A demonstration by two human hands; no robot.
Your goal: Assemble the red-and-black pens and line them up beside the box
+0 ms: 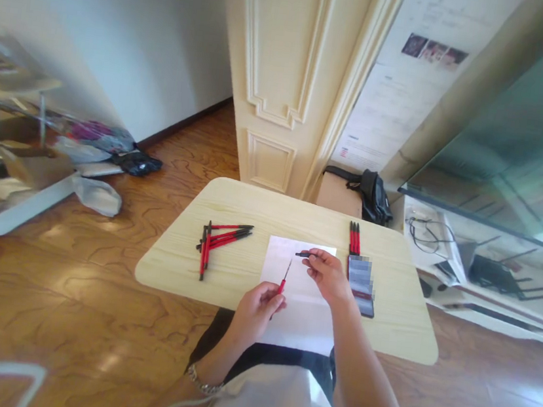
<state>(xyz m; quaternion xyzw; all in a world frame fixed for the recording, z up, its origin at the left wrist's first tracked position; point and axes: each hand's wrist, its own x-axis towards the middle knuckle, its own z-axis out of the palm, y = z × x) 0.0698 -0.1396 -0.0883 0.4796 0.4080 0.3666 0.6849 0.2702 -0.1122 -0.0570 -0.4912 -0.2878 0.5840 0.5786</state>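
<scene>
My left hand (262, 300) is closed around a red pen barrel (282, 287), from which a thin dark refill (288, 269) sticks up. Between the fingertips of my right hand (327, 273) is a black pen section (305, 254), lying level and pointing left, apart from the refill. Both hands are over a white paper sheet (293, 325). Left of the paper lies a loose pile of several red and black pens (222, 240). Three similar pens (355, 239) lie side by side at the right, above a phone (360, 284) whose screen is partly blurred.
The pale wooden table (165, 263) has rounded corners. Behind it are a cream panelled door (279, 99) and a black bag (374, 196) on a box. Cables (426, 232) and a router (500, 278) are at right. Cartons and plastic bags (99, 195) clutter the left floor.
</scene>
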